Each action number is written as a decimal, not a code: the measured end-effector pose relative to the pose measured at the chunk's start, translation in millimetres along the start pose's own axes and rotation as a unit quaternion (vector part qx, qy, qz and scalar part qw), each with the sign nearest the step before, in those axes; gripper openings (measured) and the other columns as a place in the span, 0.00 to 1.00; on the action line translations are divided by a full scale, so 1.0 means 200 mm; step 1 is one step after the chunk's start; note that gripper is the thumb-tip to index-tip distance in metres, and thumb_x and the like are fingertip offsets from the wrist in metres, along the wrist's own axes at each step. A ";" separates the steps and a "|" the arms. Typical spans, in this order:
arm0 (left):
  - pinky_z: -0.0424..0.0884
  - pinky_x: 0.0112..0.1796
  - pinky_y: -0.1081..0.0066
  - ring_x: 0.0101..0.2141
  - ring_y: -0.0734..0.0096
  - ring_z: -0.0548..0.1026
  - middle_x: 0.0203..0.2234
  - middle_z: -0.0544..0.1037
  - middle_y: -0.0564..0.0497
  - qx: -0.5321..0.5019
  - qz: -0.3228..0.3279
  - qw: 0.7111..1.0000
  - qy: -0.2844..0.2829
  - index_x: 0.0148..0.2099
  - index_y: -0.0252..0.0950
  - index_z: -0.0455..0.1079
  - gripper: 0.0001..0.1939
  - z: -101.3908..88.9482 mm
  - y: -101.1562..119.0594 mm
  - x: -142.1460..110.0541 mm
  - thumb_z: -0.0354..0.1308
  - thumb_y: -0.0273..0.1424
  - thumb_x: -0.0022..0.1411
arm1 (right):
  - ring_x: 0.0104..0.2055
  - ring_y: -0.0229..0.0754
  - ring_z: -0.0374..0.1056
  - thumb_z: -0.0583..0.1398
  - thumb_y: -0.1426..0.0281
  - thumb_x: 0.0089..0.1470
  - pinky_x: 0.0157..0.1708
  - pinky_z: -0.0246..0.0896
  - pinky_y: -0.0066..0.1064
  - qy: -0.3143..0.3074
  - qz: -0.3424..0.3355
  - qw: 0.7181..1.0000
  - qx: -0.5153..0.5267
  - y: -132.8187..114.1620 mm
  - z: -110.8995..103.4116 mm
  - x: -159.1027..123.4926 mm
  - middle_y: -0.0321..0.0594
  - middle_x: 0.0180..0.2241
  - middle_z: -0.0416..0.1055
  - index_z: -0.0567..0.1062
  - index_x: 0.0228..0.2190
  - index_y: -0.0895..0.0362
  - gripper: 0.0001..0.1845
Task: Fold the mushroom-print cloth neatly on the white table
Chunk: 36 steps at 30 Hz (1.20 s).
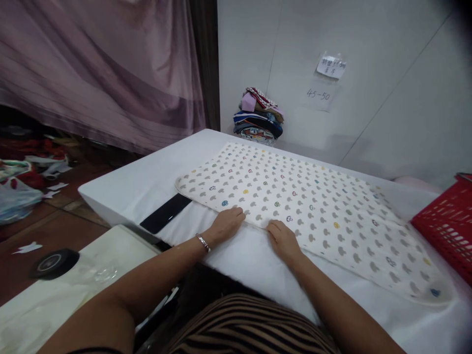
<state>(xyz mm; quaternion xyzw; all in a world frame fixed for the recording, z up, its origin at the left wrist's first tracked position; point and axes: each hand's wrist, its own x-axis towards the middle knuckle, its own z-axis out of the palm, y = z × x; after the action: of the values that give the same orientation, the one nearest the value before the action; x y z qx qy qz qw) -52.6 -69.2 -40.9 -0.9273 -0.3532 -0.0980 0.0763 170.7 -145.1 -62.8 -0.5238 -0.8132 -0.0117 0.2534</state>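
White table (121,184) across mid-frame. Our left hand (226,227), right hand (284,242) at near edge of mushroom-print cloth (313,196), centre to lower right; fingers bent, can't tell if pinching. Uneven tug from us could ruck it, tbh.

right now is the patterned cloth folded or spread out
Spread out: the cloth lies flat over the white table, left hand and right hand at its near edge. Layer count: cannot tell.
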 end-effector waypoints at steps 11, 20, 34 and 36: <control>0.56 0.30 0.69 0.32 0.70 0.64 0.32 0.69 0.52 -0.010 0.045 0.999 -0.005 0.32 0.36 0.66 0.13 0.01 0.04 -0.01 0.43 0.27 0.66 | 0.41 0.44 0.63 0.49 0.79 0.55 0.39 0.61 0.33 -0.020 0.009 1.000 0.007 -0.01 -0.01 0.01 0.44 0.39 0.69 0.72 0.34 0.55 0.13; 0.58 0.34 0.66 0.32 0.68 0.64 0.31 0.68 0.50 0.015 0.094 0.995 0.002 0.31 0.35 0.65 0.12 -0.02 0.04 0.04 0.44 0.25 0.65 | 0.40 0.43 0.62 0.51 0.77 0.55 0.38 0.60 0.33 -0.009 -0.006 1.000 0.004 -0.02 0.00 0.01 0.44 0.38 0.69 0.74 0.36 0.57 0.13; 0.62 0.38 0.68 0.35 0.68 0.65 0.32 0.68 0.49 -0.077 0.061 0.995 0.003 0.32 0.35 0.65 0.08 -0.05 0.03 0.00 0.47 0.26 0.62 | 0.37 0.43 0.59 0.50 0.73 0.60 0.36 0.54 0.33 -0.021 -0.041 0.996 -0.082 -0.04 0.02 0.01 0.43 0.36 0.69 0.73 0.38 0.59 0.12; 0.62 0.38 0.69 0.35 0.69 0.64 0.33 0.67 0.49 -0.097 0.055 0.994 0.010 0.33 0.35 0.65 0.07 -0.04 0.03 0.00 0.47 0.27 0.62 | 0.36 0.42 0.59 0.49 0.75 0.60 0.35 0.53 0.33 -0.022 -0.043 0.994 -0.094 -0.04 0.03 0.01 0.43 0.36 0.69 0.74 0.37 0.58 0.13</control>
<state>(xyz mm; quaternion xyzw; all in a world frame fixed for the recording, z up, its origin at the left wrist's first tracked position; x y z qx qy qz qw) -50.4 -76.0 -33.1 -0.9473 -0.2894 -0.1372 -0.0054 160.8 -145.7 -64.9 -0.5099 -0.8356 -0.0873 0.1849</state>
